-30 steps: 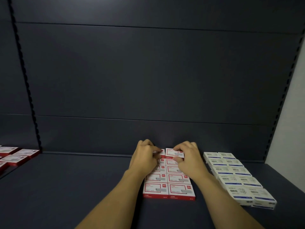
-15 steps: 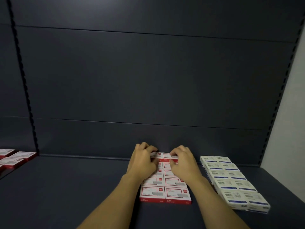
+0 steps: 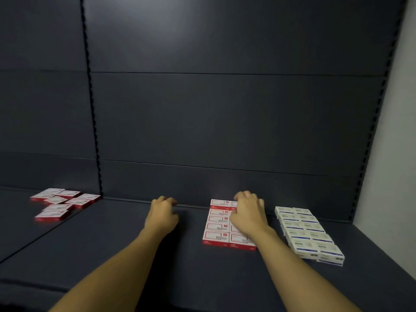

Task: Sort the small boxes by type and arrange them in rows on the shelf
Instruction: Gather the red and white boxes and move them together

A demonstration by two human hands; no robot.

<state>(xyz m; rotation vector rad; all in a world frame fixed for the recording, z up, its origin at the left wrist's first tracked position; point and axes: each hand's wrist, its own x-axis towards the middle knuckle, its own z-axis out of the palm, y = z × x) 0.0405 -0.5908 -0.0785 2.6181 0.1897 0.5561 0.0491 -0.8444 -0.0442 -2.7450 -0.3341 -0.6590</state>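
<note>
Two columns of red-and-white boxes (image 3: 216,226) lie flat on the dark shelf (image 3: 180,273), running from the back panel toward me. My right hand (image 3: 247,213) lies over the right column, with its bent fingers and thumb around the rearmost box there. My left hand (image 3: 161,216) hovers over bare shelf to the left of those columns, fingers loosely curled and holding nothing. To the right sit two columns of white boxes with blue stripes (image 3: 308,235). A loose cluster of red-and-white boxes (image 3: 59,203) lies on the neighbouring shelf section at far left.
A dark back panel rises behind the shelf, and a slotted upright (image 3: 91,109) divides the left section from this one. A pale wall (image 3: 394,154) closes the right side. A seam in the shelf surface runs diagonally at lower left.
My left hand has let go of the rear red box and moved left, away from the columns. The view has swung left, bringing the loose red boxes further into sight. My right hand stays on the right column.
</note>
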